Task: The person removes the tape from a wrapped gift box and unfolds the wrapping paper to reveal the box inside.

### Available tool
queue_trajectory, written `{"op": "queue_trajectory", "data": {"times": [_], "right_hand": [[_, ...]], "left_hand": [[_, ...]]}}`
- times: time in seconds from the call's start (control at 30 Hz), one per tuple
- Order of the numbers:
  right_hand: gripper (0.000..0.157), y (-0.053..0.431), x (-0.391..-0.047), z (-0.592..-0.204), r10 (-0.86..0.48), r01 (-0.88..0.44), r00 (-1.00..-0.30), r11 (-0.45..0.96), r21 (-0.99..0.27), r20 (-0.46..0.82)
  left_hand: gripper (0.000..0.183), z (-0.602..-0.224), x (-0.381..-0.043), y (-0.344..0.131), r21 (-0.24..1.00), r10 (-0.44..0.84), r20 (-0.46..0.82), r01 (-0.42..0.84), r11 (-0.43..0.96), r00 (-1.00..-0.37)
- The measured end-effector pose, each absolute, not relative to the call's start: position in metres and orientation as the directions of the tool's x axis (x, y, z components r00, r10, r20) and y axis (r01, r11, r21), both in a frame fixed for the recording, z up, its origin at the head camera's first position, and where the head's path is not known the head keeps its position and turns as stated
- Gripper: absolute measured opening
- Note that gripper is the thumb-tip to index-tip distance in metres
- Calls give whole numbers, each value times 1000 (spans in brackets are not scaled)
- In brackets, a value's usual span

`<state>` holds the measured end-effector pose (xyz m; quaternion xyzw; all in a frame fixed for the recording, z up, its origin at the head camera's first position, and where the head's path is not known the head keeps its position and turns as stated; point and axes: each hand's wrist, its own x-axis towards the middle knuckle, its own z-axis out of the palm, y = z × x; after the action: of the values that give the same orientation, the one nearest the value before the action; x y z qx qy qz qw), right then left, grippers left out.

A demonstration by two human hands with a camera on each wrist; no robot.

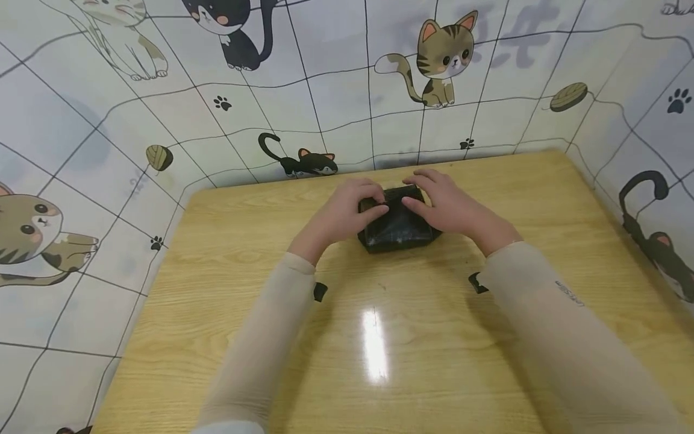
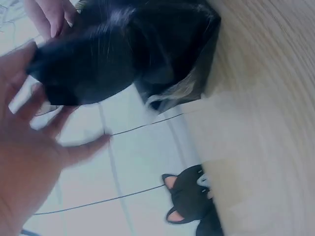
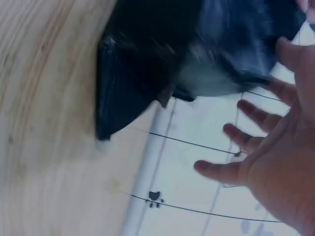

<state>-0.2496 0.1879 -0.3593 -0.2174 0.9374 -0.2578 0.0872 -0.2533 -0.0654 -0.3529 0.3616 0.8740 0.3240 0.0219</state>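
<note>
A black plastic bag [image 1: 400, 228], glossy and folded into a boxy packet, sits toward the back of the wooden table. At its upper left edge my left hand [image 1: 349, 208] pinches the loose plastic between thumb and fingers; the other fingers spread away behind the flap in the left wrist view. My right hand [image 1: 452, 205] holds the same raised flap from the right, thumb in front and index finger behind. In the right wrist view its remaining fingers [image 3: 246, 140] are spread, off the plastic. The bag's contents are hidden.
The wooden table [image 1: 260, 241] meets a wall covered in cat-print paper [image 1: 336, 114] at the back and sides. Small black pieces [image 1: 320, 292] show beside both sleeves. A bright light reflection [image 1: 374, 346] lies on the tabletop.
</note>
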Motion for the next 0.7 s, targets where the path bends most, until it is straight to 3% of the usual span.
{"op": "queue_trajectory", "data": {"times": [0.17,0.3,0.4,0.53,0.7], "right_hand": [[37,193,-222,-345,-526,-491,-849,750,-444,51],[46,199,-188,-333,-548,-526,-836,805,-275,-4],[55,205,-165,-331,-527,-517,-847,847,-120,-70],[53,215,-144,-341,-510,-512,-855,859,-3,-95],[30,222,-135,-371,-601,-600,-793,799,-45,-102]], "left_hand": [[7,-339,-217,-83,622,745,182,662,419,-642],[7,-332,-183,-97,644,766,49,607,466,-641],[13,-334,-164,-102,585,783,-39,622,521,-621],[14,-346,-150,-102,499,809,-118,670,550,-576],[13,-363,-141,-100,448,812,-201,686,574,-548]]}}
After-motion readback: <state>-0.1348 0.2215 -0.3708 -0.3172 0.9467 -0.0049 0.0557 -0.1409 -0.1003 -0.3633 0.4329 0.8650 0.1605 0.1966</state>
